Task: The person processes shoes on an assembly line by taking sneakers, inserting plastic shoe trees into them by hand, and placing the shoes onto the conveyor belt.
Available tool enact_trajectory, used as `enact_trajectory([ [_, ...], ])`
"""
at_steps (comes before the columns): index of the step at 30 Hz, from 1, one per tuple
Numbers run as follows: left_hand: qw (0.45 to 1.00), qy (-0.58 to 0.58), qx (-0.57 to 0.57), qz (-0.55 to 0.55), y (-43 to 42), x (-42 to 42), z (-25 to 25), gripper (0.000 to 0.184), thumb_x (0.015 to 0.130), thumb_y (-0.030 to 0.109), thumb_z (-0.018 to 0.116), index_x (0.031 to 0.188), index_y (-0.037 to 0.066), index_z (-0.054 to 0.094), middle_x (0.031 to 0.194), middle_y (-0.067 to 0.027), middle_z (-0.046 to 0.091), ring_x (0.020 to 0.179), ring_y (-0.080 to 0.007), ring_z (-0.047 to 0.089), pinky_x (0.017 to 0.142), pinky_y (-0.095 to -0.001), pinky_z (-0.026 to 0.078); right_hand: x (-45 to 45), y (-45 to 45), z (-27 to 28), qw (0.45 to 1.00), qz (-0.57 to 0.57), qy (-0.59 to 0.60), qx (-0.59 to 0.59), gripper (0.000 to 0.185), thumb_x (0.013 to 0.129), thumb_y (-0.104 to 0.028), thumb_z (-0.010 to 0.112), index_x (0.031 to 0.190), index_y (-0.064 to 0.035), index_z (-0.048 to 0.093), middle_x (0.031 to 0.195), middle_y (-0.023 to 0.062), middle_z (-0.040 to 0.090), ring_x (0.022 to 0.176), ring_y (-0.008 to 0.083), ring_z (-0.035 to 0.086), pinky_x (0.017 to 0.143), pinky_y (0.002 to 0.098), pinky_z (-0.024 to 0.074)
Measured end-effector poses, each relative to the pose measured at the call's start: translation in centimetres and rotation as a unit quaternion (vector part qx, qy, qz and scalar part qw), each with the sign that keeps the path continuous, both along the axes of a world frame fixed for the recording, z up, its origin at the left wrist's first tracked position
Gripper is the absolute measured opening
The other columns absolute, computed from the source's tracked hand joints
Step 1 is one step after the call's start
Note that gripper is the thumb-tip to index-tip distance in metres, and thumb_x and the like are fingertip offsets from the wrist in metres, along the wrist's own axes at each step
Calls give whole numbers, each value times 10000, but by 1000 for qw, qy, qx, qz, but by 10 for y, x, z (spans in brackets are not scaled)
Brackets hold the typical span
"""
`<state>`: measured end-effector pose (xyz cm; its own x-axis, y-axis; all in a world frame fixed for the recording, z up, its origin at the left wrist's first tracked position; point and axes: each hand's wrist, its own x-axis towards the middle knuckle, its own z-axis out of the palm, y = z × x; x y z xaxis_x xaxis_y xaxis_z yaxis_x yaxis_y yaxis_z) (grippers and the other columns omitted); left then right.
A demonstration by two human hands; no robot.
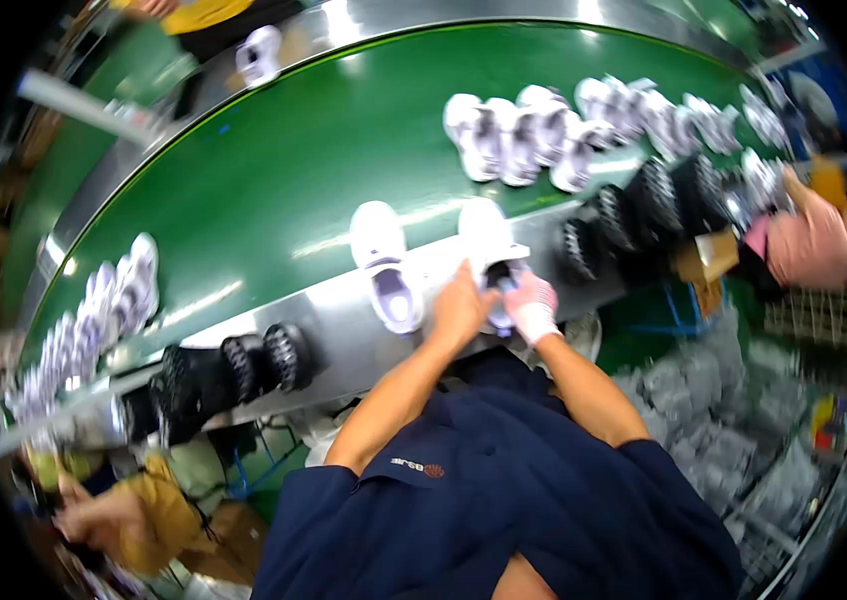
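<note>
Two white shoes with pale purple insides lie at the near edge of the green belt, toes pointing away. My bare left hand (460,308) is at the left side of the right-hand shoe (484,228), its fingers touching the shoe by the opening. On the other side, my right hand (530,305), in a pink and white striped glove, is closed on the same shoe near its heel. The left-hand shoe (378,235) lies apart from both hands.
White shoes stand in rows at the belt's far right (518,140) and left (128,290). Black shoes line the metal ledge left (193,390) and right (655,200). Co-workers are at the right (818,240), lower left (133,510) and top left (198,15).
</note>
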<state>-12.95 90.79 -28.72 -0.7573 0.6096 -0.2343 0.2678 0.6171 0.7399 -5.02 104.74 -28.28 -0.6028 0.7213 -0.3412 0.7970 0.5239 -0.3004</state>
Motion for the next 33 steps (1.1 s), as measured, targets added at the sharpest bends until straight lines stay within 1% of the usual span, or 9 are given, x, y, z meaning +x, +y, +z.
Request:
enact_trajectory([
  [4, 991, 47, -122, 31, -90, 11, 106, 612, 891, 410, 744, 1399, 124, 558, 926, -217, 672, 849, -429, 672, 728, -520, 543, -2, -3, -5, 996, 80, -19, 24, 253, 784, -220, 664, 956, -37, 689, 981, 236, 714, 974, 444, 681, 869, 519, 544],
  [7, 973, 114, -195, 55, -124, 6, 63, 556, 886, 391, 754, 1322, 83, 601, 1094, -248, 629, 1004, -413, 627, 831, -516, 529, -21, -26, 5, 990, 134, -30, 39, 207, 791, -172, 658, 932, -24, 686, 979, 238, 706, 967, 436, 682, 862, 514, 544],
  [9, 989, 100, -90, 66, -120, 6, 9, 518, 843, 338, 803, 1228, 37, 633, 1129, -268, 589, 1048, -443, 585, 890, -510, 518, -37, -36, 1, 986, 159, -49, 13, 366, 856, -366, 714, 1001, -30, 700, 986, 249, 716, 976, 456, 676, 858, 518, 539],
  [13, 990, 114, 7, 81, -145, 13, 50, 472, 868, 290, 783, 1207, 4, 620, 1148, -225, 617, 1040, -400, 610, 886, -475, 532, -45, -45, 29, 980, 189, -29, -56, 609, 839, -581, 729, 1063, -15, 709, 1050, 251, 715, 1011, 443, 679, 859, 503, 535],
  [16, 939, 278, 28, 198, -213, 11, 91, 330, 890, 218, 755, 1129, 15, 652, 1076, -142, 669, 956, -333, 627, 844, -437, 538, -23, -40, 79, 974, 221, -45, -15, 539, 888, -462, 725, 1191, -17, 688, 1135, 235, 723, 1066, 401, 692, 916, 456, 541],
  [18, 863, 379, -25, 332, -268, 0, 119, 232, 859, 119, 758, 1057, 22, 683, 1034, -133, 663, 927, -322, 607, 807, -429, 514, -6, -41, 98, 975, 196, 70, -82, 369, 915, -269, 742, 1159, 3, 698, 1016, 229, 748, 906, 331, 742, 829, 393, 563],
  [21, 754, 443, -149, 462, -343, -12, 139, 380, 878, 152, 774, 1196, -18, 653, 1144, -171, 621, 1058, -366, 580, 899, -461, 489, -5, -61, 119, 956, 191, 138, -176, 260, 943, -170, 711, 1114, 26, 708, 868, 132, 749, 780, 146, 694, 724, 311, 549],
  [25, 737, 424, -223, 476, -389, -41, 130, 574, 851, 282, 823, 1295, -20, 620, 1290, -194, 589, 1172, -402, 537, 1023, -480, 451, -17, -99, 108, 937, 204, 147, -243, 271, 945, -163, 712, 1130, 34, 714, 871, 126, 750, 746, 121, 661, 708, 302, 538],
  [33, 746, 477, -121, 449, -383, -35, 176, 480, 809, 165, 848, 1213, -14, 661, 1204, -169, 663, 1118, -377, 573, 993, -471, 470, -29, -142, 131, 916, 230, 163, -286, 274, 930, -165, 734, 1125, 27, 718, 865, 111, 746, 750, 122, 671, 715, 298, 541],
])
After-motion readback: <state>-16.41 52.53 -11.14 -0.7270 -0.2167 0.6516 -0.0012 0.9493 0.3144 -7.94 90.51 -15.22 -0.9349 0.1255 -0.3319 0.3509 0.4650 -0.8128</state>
